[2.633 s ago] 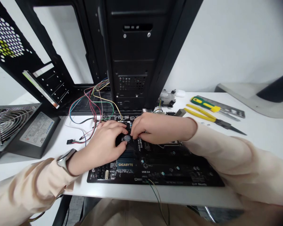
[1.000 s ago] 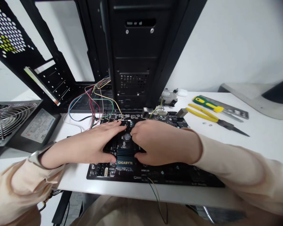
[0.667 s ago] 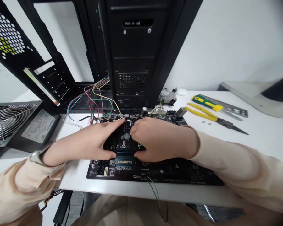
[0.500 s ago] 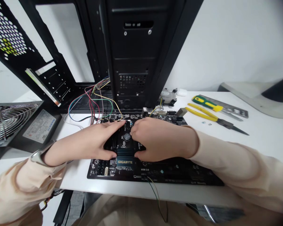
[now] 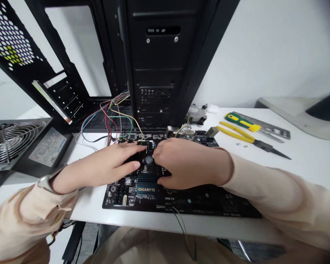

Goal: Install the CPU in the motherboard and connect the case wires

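Observation:
A black Gigabyte motherboard [image 5: 198, 203] lies flat on the white table [image 5: 305, 161], near its front edge. My left hand [image 5: 104, 167] rests on the board's left part, fingers stretched out flat and pointing right. My right hand [image 5: 187, 163] lies on the board's middle with its fingers curled down beside the round silver coin battery [image 5: 148, 159]. What the right fingertips press or hold is hidden. The blue Gigabyte heatsink [image 5: 146, 185] sits just in front of both hands. A watch [image 5: 48, 179] is on my left wrist.
An open black computer case [image 5: 156, 66] stands behind the board, with coloured wires [image 5: 110, 117] trailing out. A power supply [image 5: 22, 145] lies at the left. Yellow pliers [image 5: 247, 139], a green-yellow screwdriver [image 5: 240, 121], a metal plate [image 5: 269, 128], small screws [image 5: 241, 145] and a cooler fan [image 5: 196, 113] lie at the right.
My left thumb has lifted off the heatsink's left side and the hand now lies flatter. Earlier both hands' fingertips were bunched at the coin battery. The right hand has barely moved.

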A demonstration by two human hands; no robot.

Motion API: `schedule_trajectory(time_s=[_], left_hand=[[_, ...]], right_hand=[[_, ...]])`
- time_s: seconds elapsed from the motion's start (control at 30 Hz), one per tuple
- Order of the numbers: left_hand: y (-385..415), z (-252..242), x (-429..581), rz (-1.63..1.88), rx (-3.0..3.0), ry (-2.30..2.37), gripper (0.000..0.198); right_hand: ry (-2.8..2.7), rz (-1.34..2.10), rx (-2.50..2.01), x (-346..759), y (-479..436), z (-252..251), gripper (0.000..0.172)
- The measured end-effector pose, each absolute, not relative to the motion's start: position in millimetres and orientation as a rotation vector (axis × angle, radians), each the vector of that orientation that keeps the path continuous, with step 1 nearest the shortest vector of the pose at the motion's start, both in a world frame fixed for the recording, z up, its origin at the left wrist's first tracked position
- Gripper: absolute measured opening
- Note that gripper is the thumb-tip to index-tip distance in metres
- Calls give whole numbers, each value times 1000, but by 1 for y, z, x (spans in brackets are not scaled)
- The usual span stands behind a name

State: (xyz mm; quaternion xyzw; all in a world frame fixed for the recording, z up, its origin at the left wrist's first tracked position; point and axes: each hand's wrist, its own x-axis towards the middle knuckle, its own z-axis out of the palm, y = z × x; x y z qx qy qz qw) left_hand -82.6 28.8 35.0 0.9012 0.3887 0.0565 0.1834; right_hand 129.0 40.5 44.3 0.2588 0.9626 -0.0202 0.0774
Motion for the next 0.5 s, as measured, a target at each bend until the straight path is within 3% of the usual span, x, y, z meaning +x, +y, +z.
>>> schedule_trajectory(time_s=[0.5], left_hand=[[32, 30, -83, 121, 2643, 1036, 40]], right_hand=[[2819, -154, 732, 134, 51, 54, 24]])
